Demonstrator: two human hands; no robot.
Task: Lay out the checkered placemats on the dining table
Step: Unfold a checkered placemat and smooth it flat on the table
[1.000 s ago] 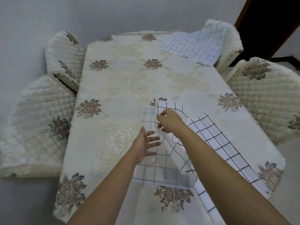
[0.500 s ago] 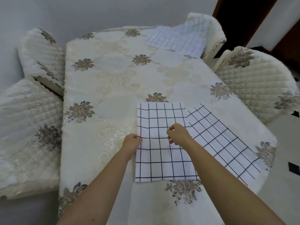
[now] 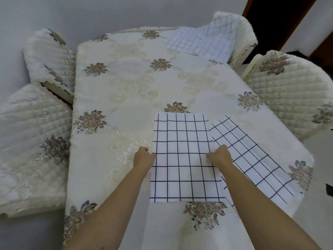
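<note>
White rectangular cloth placemat with dark grid (image 3: 183, 170), flat on cream floral tablecloth (image 3: 126, 87) at the near end, left hand (image 3: 144, 157) curled, pinching its left edge, right hand (image 3: 220, 156) curled, pinching its right edge, forearms outstretched, second gridded placemat (image 3: 252, 159) angled alongside, touching.

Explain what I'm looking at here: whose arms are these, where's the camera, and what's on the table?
No machine here: a person works bare-handed, and a camera worn on their head looks down, so both arms enter from below. The table has a cream flowered cloth, with quilted chairs around it. One checkered mat lies flat; the left hand grips its left edge, the right hand its right edge. A second mat lies askew beside it, partly underneath. More checkered cloth lies at the far corner, reaching onto a chair.
</note>
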